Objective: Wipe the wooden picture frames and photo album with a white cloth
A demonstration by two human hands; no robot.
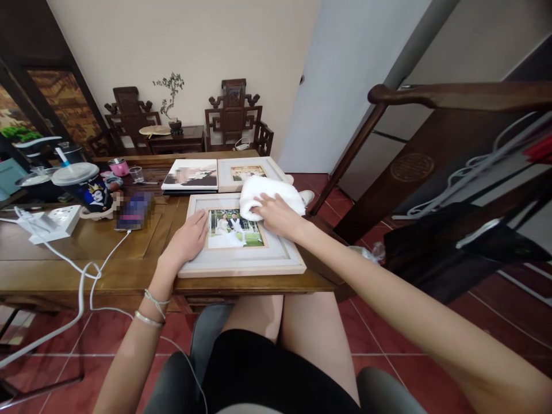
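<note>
A light wooden picture frame (241, 261) with a photo under glass lies flat at the near edge of the wooden table (64, 253). My left hand (188, 238) rests flat on the frame's left border, fingers spread. My right hand (276, 215) presses a folded white cloth (269, 192) against the frame's upper right part.
Behind the frame lie a second frame (248, 171) and a photo print (190, 174). To the left are a lidded cup with a straw (84, 187), a phone on a white cable (133, 211), a white power strip (54, 221) and small cups. A dark wooden chair (431, 172) stands at the right.
</note>
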